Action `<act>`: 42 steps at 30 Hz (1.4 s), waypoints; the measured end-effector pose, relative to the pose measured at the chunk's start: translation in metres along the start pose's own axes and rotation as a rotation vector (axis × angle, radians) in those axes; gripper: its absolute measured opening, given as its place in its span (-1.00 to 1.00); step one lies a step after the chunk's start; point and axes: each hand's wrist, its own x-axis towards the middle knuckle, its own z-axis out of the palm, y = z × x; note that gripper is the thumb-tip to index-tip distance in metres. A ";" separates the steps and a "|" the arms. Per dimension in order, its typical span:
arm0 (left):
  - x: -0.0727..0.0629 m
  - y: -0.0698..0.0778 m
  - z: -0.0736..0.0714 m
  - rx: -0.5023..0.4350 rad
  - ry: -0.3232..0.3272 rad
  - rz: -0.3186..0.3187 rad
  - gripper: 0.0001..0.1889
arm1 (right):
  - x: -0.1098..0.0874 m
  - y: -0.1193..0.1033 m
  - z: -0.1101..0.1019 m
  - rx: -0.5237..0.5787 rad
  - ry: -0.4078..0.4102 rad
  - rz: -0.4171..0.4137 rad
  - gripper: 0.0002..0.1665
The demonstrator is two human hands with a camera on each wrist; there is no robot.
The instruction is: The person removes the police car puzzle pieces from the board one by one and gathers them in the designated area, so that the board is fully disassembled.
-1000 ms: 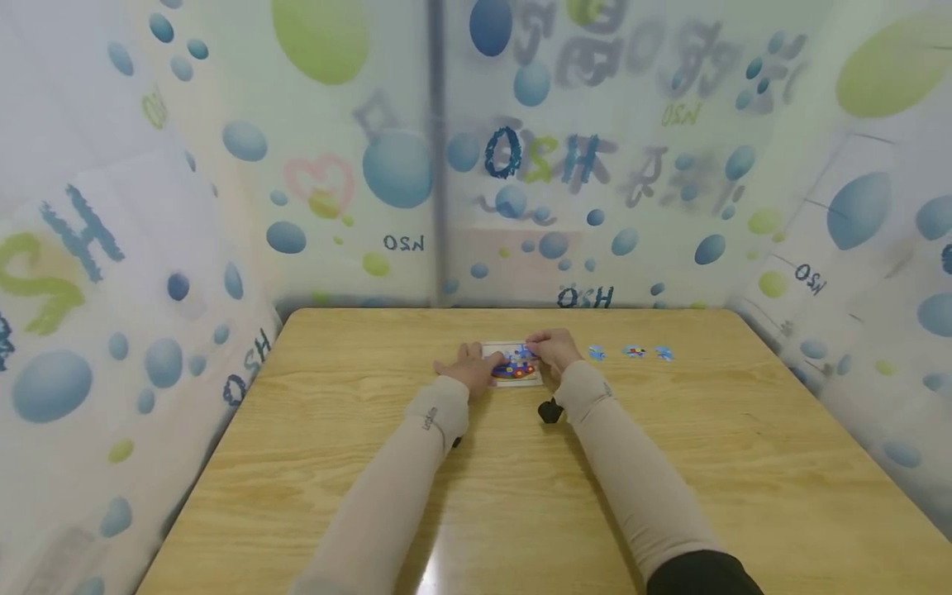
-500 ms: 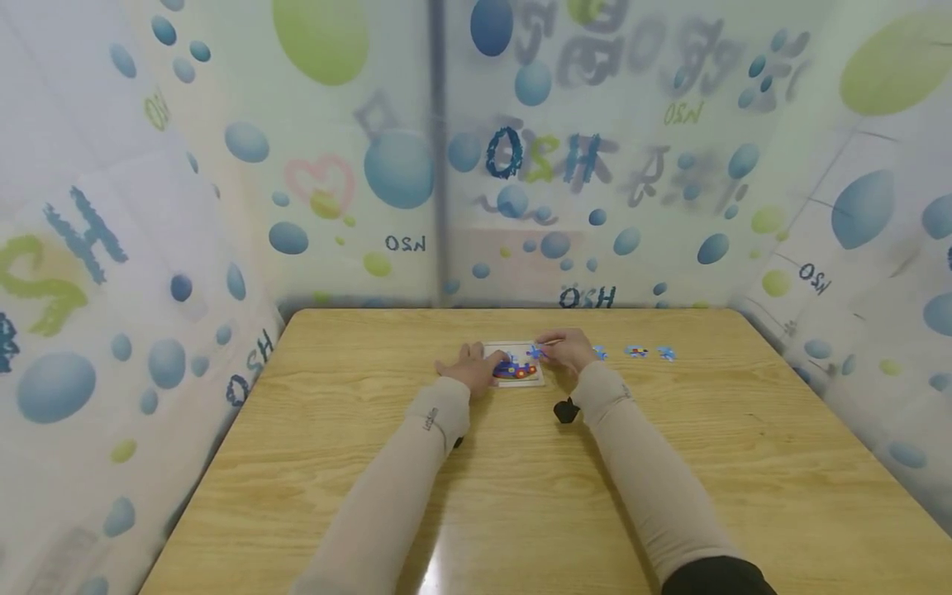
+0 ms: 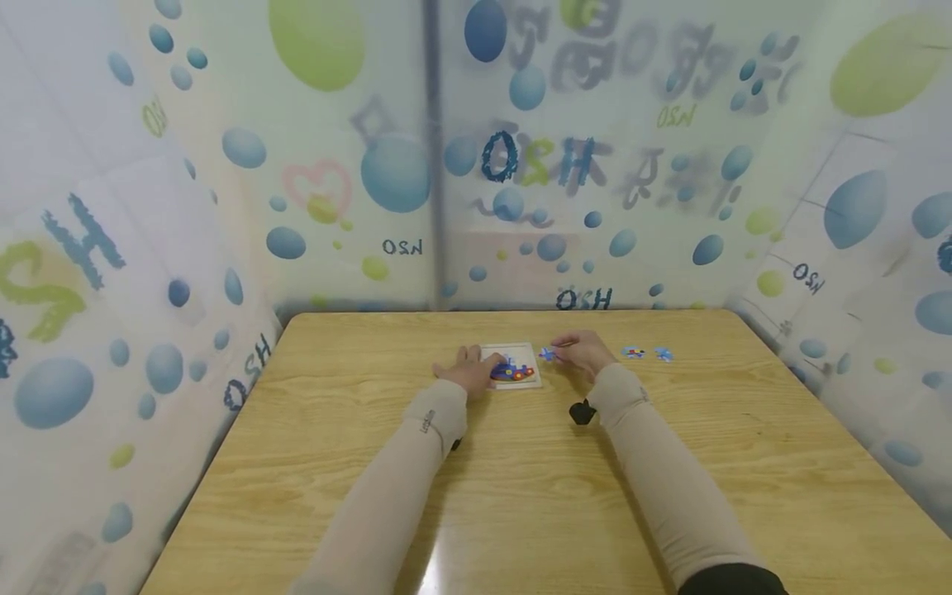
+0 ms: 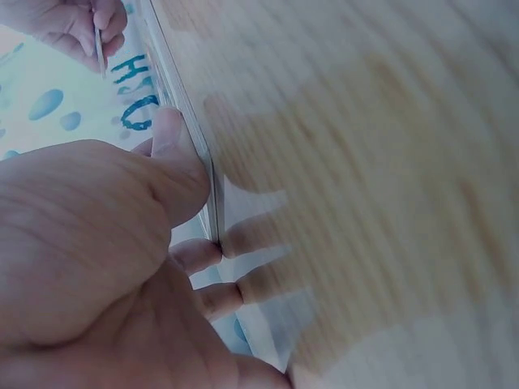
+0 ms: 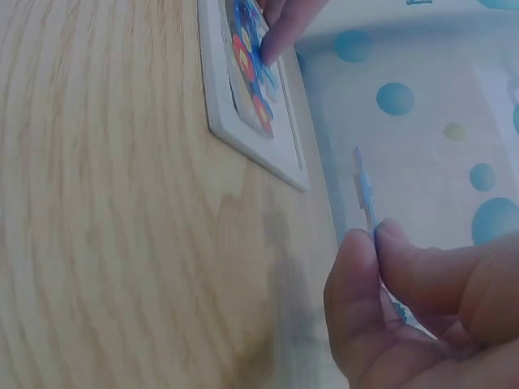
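In the head view my left hand [image 3: 470,368] lies at the left side of a white-framed jigsaw puzzle board [image 3: 535,383]. Its thumb [image 4: 174,150] presses on the board, while the other fingers spread beyond the edge and touch the table. Assembled pieces show blue, red and yellow parts of a picture; the hand partly covers them. My right hand [image 3: 584,354] pinches a blue puzzle piece [image 3: 547,354] between thumb and fingers. The right wrist view shows this piece [image 5: 366,193] edge-on, raised off the table and apart from the board.
Two loose puzzle pieces lie right of my right hand, one with red and yellow marks [image 3: 634,352] and one blue [image 3: 664,354]. The wooden table [image 3: 521,496] ends at a patterned back wall [image 3: 632,273]. A dark device [image 3: 582,412] sits under my right wrist.
My right hand has moved right, carrying the blue piece from above the puzzle board to beside it. It now covers where another loose piece lay. My left hand stays put.
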 end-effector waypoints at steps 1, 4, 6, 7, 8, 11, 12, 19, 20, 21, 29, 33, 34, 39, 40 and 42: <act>0.000 0.000 0.000 -0.003 -0.001 0.000 -0.41 | 0.000 0.001 -0.002 0.004 0.001 0.000 -0.58; -0.001 0.000 0.000 -0.012 -0.004 -0.001 -0.42 | -0.001 0.005 -0.007 -0.001 -0.002 -0.012 -0.58; -0.002 0.000 -0.001 -0.019 -0.004 -0.002 -0.42 | -0.003 0.007 -0.012 -0.009 0.001 -0.018 -0.57; -0.002 0.000 -0.001 -0.021 -0.005 -0.003 -0.43 | -0.004 0.008 -0.014 -0.014 0.002 -0.021 -0.56; -0.003 0.000 -0.001 -0.023 -0.006 -0.003 -0.43 | -0.005 0.009 -0.017 -0.009 0.002 -0.020 -0.55; -0.004 0.000 -0.001 -0.027 -0.004 -0.003 -0.43 | -0.007 0.011 -0.024 -0.017 0.011 -0.014 -0.54; -0.004 0.000 -0.001 -0.026 -0.003 -0.002 -0.43 | -0.008 0.011 -0.026 -0.017 0.009 -0.014 -0.54; -0.004 0.000 -0.002 -0.016 0.003 0.008 -0.43 | -0.013 0.016 -0.042 -0.004 0.018 -0.007 -0.52; -0.004 -0.001 -0.002 -0.018 0.003 0.008 -0.43 | -0.013 0.016 -0.044 -0.003 0.021 -0.007 -0.53; -0.004 -0.001 -0.001 -0.019 0.004 0.010 -0.43 | -0.014 0.017 -0.046 -0.007 0.020 -0.011 -0.53; 0.000 -0.003 0.003 -0.022 0.022 0.012 -0.42 | -0.020 0.021 -0.066 0.005 0.014 -0.014 -0.52; 0.000 -0.003 0.004 -0.020 0.020 0.006 -0.42 | -0.023 0.024 -0.078 0.022 0.020 -0.018 -0.51; 0.000 -0.003 0.004 -0.021 0.019 0.005 -0.42 | -0.024 0.025 -0.081 0.023 0.022 -0.020 -0.50; -0.001 -0.002 0.003 -0.022 0.018 0.004 -0.42 | -0.030 0.032 -0.096 0.004 0.024 -0.031 -0.50; -0.001 -0.002 0.002 -0.024 0.015 0.003 -0.42 | -0.032 0.033 -0.099 0.006 0.023 -0.036 -0.50; -0.001 -0.002 0.002 -0.027 0.013 0.002 -0.43 | -0.034 0.037 -0.104 -0.003 0.017 -0.041 -0.51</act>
